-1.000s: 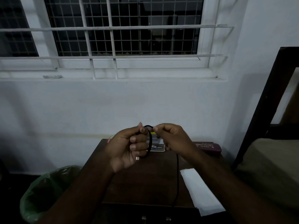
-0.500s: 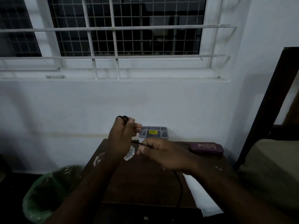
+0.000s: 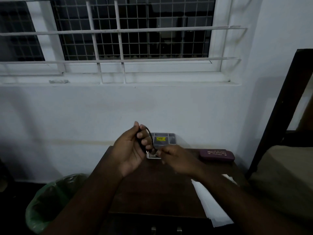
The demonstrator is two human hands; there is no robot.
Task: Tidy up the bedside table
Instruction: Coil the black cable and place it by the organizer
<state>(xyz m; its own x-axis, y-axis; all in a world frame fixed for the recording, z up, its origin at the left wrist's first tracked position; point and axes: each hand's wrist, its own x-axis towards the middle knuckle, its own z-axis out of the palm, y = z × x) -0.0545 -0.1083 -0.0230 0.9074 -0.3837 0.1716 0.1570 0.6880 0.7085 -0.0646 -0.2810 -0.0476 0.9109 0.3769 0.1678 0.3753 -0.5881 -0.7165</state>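
A: Colours you've got?
B: Dark brown table (image 3: 152, 192), black cable (image 3: 151, 136), maroon case (image 3: 216, 155) w/ pale lettering.
A: Rest?
B: Grey tray (image 3: 171, 135) w/ yellow label, white paper (image 3: 210, 204), green bin liner (image 3: 47, 200), white wall (image 3: 84, 116).

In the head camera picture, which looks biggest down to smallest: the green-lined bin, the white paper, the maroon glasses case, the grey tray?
1. Green-lined bin
2. White paper, nearer the camera, so unsure
3. Maroon glasses case and grey tray, partly hidden by the hands, look alike
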